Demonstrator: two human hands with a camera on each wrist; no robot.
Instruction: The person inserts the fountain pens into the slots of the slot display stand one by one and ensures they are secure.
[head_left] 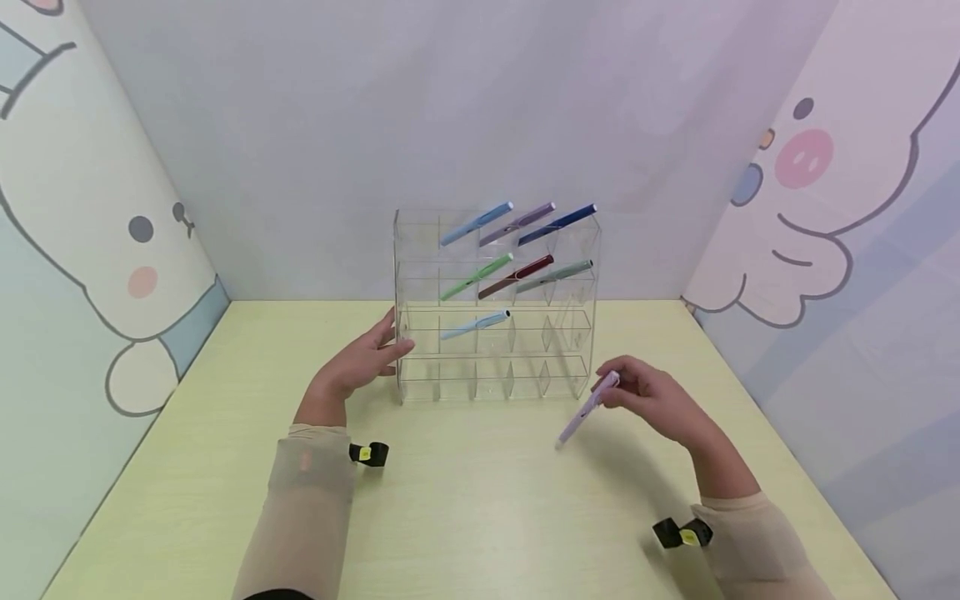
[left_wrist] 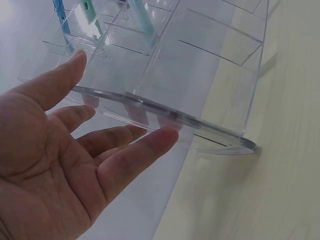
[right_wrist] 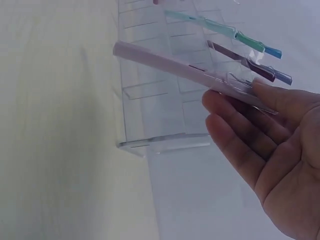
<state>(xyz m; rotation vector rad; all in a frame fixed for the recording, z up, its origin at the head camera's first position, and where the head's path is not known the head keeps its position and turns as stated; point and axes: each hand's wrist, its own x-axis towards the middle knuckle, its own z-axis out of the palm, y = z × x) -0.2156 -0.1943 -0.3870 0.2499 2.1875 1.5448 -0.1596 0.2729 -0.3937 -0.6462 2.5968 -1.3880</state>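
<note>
A clear acrylic pen rack (head_left: 495, 367) with tiered compartments stands on the table. My left hand (head_left: 363, 358) touches its left side, thumb at the front edge; in the left wrist view the fairly straight fingers (left_wrist: 145, 150) lie along the outer panel (left_wrist: 165, 115). Off the rack's front right corner, my right hand (head_left: 648, 396) pinches a pale lilac pen (head_left: 588, 410) near its clip end between thumb and fingers. The pen's other end slants down to the left, over the table. In the right wrist view the pen (right_wrist: 165, 64) overlaps the rack.
Light blue (head_left: 477, 223), purple (head_left: 517, 224) and dark blue (head_left: 557, 224) pens lean in the top tier. Below are green (head_left: 477, 277), dark red (head_left: 516, 277) and grey-green (head_left: 555, 276) pens. Another light blue pen (head_left: 476, 325) sits in the third tier. Curtains (head_left: 300, 150) surround the table (head_left: 465, 517).
</note>
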